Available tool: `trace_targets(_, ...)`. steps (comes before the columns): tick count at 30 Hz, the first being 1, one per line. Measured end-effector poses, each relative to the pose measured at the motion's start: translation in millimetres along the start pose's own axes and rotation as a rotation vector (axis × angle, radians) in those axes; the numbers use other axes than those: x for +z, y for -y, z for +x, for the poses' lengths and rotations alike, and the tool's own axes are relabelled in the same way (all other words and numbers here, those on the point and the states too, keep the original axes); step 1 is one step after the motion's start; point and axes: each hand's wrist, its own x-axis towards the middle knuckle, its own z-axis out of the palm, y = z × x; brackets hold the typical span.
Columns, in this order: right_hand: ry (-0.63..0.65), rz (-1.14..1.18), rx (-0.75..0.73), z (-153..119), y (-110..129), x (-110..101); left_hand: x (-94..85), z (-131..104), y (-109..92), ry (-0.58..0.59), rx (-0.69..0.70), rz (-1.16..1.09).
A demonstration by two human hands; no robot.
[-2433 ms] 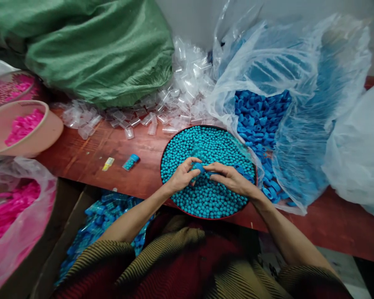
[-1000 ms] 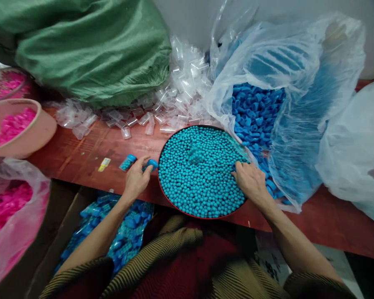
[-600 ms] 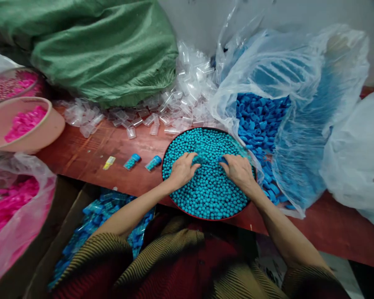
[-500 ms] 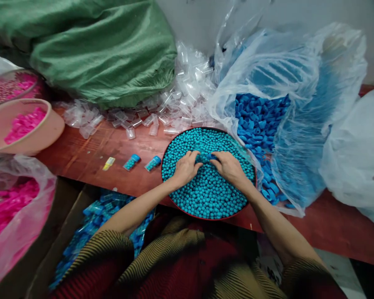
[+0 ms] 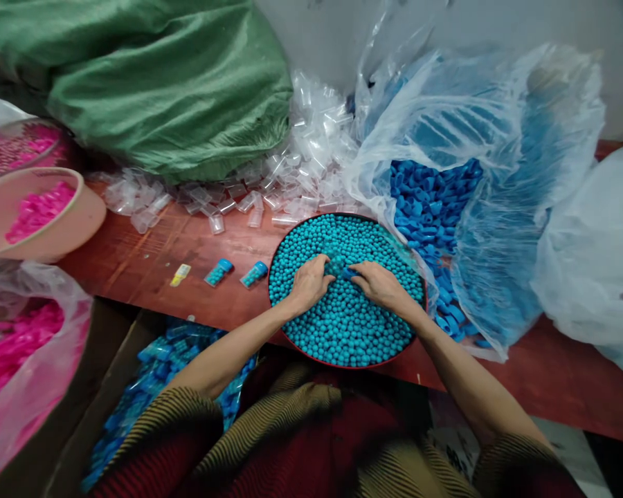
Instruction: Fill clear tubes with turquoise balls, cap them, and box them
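A round red-rimmed tray (image 5: 342,332) full of turquoise beads sits at the table's front edge. Above the beads, my left hand (image 5: 310,282) is closed on a clear container (image 5: 335,265) that is hard to tell from the beads behind it. Just to its right, my right hand (image 5: 378,282) pinches a small blue cap (image 5: 349,273). Cap and container are close together; whether they touch is unclear. Left of the tray lie two clear containers filled with beads and capped in blue, one nearer (image 5: 254,274) and one farther (image 5: 219,272).
Empty clear containers (image 5: 311,166) are heaped behind the tray, beside a green sack (image 5: 176,90). An open plastic bag of blue caps (image 5: 430,200) stands right. Pink pieces fill a tub (image 5: 91,211) at left. Below the table edge is a box of filled blue-capped containers (image 5: 160,360).
My right hand has moved slightly down and left, with the blue cap lower. My left hand stays almost where it was. The view has shifted slightly.
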Motion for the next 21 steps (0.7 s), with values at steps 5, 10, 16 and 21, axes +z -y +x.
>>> trace_targets(5,-0.097,0.176,-0.004,3,3,12,1.9,-5,1,-0.012,0.044,0.042)
trace_targets(10,-0.141,0.346,-0.005,4,3,8,-1.6,-3,-4,0.022,0.001,0.083)
trace_targets(16,-0.192,0.595,0.029,10,13,-5,-14.9,3,-5,0.139,0.032,-0.159)
trace_targets(21,-0.183,0.653,0.069,7,21,-8,-6.1,0,-1,0.141,0.026,-0.518)
